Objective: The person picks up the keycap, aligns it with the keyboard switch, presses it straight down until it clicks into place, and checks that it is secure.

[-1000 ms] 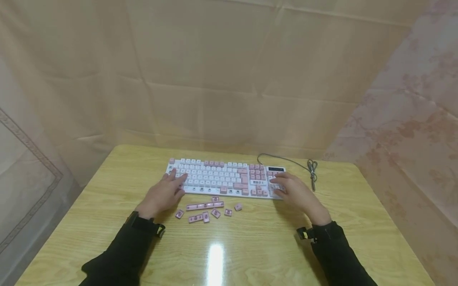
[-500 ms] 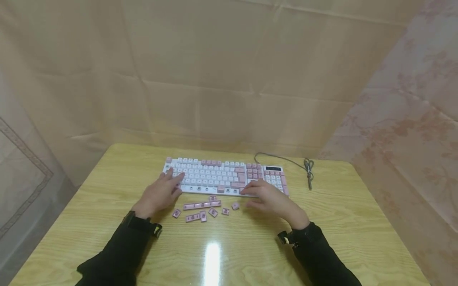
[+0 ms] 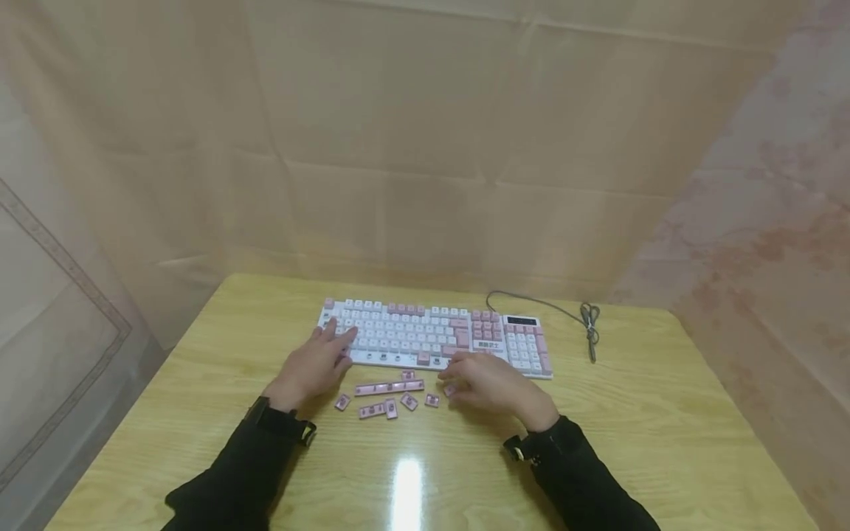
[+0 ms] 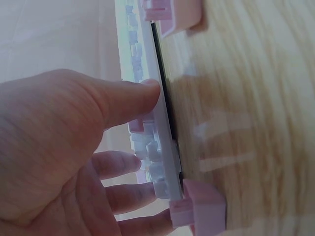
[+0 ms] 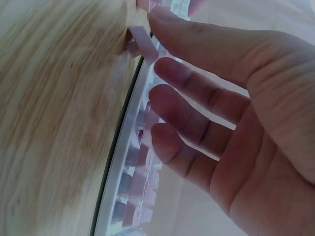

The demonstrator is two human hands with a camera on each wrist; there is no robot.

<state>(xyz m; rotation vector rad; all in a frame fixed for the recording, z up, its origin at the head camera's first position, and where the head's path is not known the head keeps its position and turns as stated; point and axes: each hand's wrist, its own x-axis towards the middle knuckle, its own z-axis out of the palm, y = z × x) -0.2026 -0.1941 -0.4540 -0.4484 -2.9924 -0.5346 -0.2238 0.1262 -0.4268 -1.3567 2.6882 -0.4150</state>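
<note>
A white-and-pink keyboard [image 3: 398, 332] lies on the wooden table. My left hand [image 3: 312, 365] rests over its left end, fingers spread on the keys. In the left wrist view that thumb [image 4: 133, 98] lies at the keyboard's front edge. My right hand [image 3: 488, 380] is low at the front edge, right of the middle, its thumb and fingers apart around a loose pink keycap [image 3: 449, 390]. The right wrist view has this keycap [image 5: 141, 43] just beyond the fingertips, its hollow side showing. Several other pink keycaps [image 3: 408, 401] and a long pink spacebar [image 3: 389, 387] lie before the keyboard.
A grey cable [image 3: 544, 301] leaves the keyboard's back edge and ends in a tied bundle [image 3: 589, 324] at its right. Beige cloth [image 3: 425, 162] hangs behind the table [image 3: 637, 442]. Bare key sockets [image 3: 385, 358] show along the keyboard's front row.
My right hand has moved left from the number pad, along the keyboard's front edge, and down to the loose keycap. The left hand stays in place on the keyboard.
</note>
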